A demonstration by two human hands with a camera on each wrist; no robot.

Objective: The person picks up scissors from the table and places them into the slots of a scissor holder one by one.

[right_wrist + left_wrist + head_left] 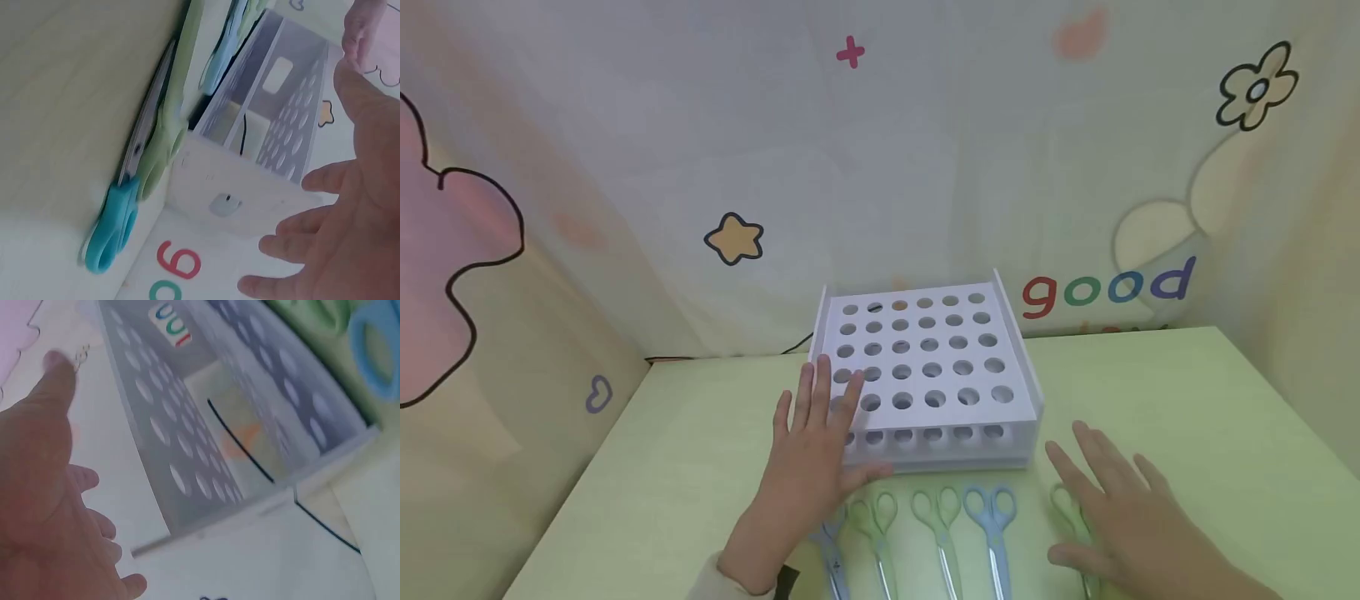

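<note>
A white rack (917, 420) with rows of round holes stands near the back of the table. My left hand (805, 467), fingers spread and straight, overlaps its front left corner in the head view and holds nothing. My right hand (1138, 525) hovers at the right, fingers apart and relaxed, over a pair of green scissors (1077, 523) that it partly hides. Between the hands lie blue scissors (992, 527) and two green pairs (943, 533), handles toward the rack. Another blue pair (833, 560) is partly covered by my left hand. The right wrist view shows teal-handled scissors (112, 215).
The pale green table (700, 467) meets a printed cloth backdrop (895, 183) behind the rack. A thin black cord (328, 524) runs by the rack. The rack's side walls (1018, 358) rise above its holed top.
</note>
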